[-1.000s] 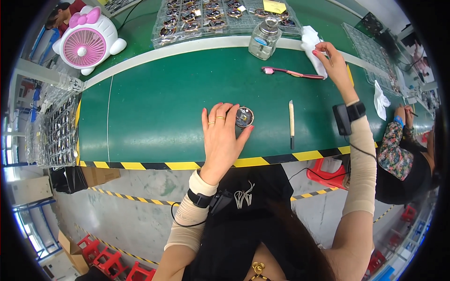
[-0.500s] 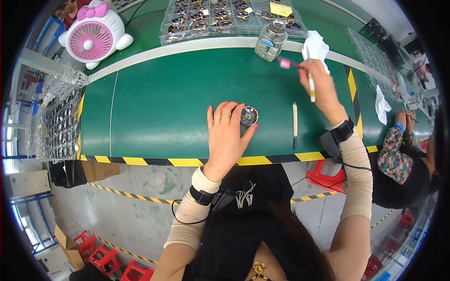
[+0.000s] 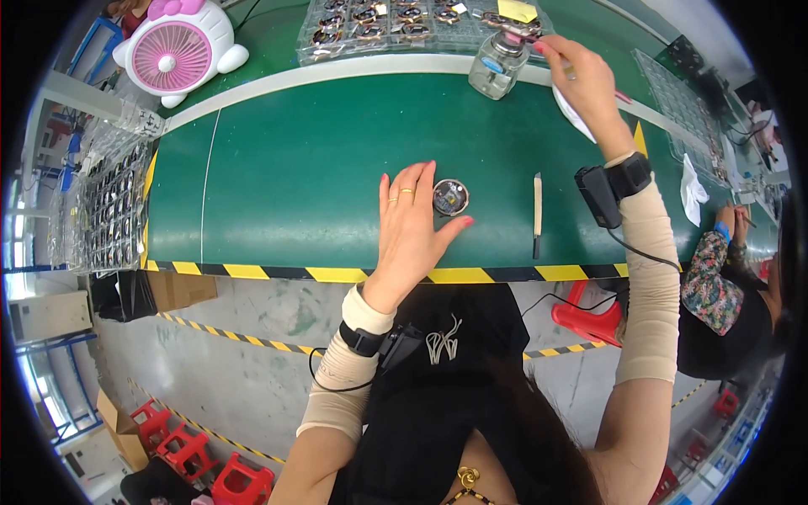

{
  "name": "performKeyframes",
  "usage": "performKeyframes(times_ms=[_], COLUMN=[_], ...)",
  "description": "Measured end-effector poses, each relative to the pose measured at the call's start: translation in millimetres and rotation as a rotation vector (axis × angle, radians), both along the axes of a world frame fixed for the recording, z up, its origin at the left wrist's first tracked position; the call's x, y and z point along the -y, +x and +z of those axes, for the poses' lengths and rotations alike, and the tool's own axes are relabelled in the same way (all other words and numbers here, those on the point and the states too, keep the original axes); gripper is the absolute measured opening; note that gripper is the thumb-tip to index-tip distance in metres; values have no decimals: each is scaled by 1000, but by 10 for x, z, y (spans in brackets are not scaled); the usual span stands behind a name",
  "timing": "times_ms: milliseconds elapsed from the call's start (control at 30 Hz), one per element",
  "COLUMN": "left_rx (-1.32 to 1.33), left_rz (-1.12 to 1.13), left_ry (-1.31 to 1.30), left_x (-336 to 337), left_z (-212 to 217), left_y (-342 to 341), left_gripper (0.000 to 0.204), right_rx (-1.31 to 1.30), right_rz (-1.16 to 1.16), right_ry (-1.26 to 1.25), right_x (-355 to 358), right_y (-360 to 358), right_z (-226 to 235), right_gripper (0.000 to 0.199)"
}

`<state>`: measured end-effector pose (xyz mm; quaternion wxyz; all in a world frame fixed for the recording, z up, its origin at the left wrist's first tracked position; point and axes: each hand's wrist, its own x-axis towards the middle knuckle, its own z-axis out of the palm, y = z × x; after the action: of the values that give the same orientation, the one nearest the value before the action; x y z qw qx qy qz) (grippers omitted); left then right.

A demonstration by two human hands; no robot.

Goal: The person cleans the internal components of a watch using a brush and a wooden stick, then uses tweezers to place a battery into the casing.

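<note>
My left hand [image 3: 407, 220] lies on the green bench with its fingers stretched and thumb spread. Between them sits a small round circuit-board part [image 3: 450, 197], dark with a pale rim. My right hand [image 3: 582, 84] is closed on a slim stick with a pink tip [image 3: 514, 38], reaching over the far edge strip. That tip is at the metal top of a clear glass bottle [image 3: 497, 72]; whether it touches is hard to tell. Under my right hand a white cloth [image 3: 573, 114] is partly hidden. A pale craft-knife-like stick [image 3: 538, 215] with dark ends lies right of the part.
Clear trays of round parts [image 3: 404, 34] stand behind the white strip, a yellow note on them. A pink and white fan [image 3: 172, 61] is at far left, above stacked trays [image 3: 109, 210]. A co-worker's floral sleeve [image 3: 714, 290] is at right, near another white cloth [image 3: 693, 189].
My right hand has moved away from me, bringing the stick's pink tip to the bottle top. My left thumb has spread away from the round part. The whole view has shifted slightly.
</note>
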<state>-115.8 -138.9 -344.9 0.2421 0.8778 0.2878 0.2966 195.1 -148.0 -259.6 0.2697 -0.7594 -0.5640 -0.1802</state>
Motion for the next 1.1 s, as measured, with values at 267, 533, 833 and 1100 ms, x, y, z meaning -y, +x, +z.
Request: performKeyframes(times_ms=[267, 533, 833, 1100], left_rx=[-60, -44, -18, -65], left_rz=[-7, 53, 159, 152], left_ry=[35, 1, 73, 96], left_x=[-15, -4, 66, -29], left_z=[9, 22, 46, 25], left_y=[4, 12, 44, -46], left_gripper=[71, 58, 63, 60], right_rx=[-55, -124, -172, -76], right_rz=[-22, -24, -8, 643], right_ry=[-72, -72, -75, -186], right_x=[1, -24, -17, 638], right_y=[-52, 0, 40, -794], right_z=[74, -3, 26, -89], right_gripper=[28, 31, 26, 8])
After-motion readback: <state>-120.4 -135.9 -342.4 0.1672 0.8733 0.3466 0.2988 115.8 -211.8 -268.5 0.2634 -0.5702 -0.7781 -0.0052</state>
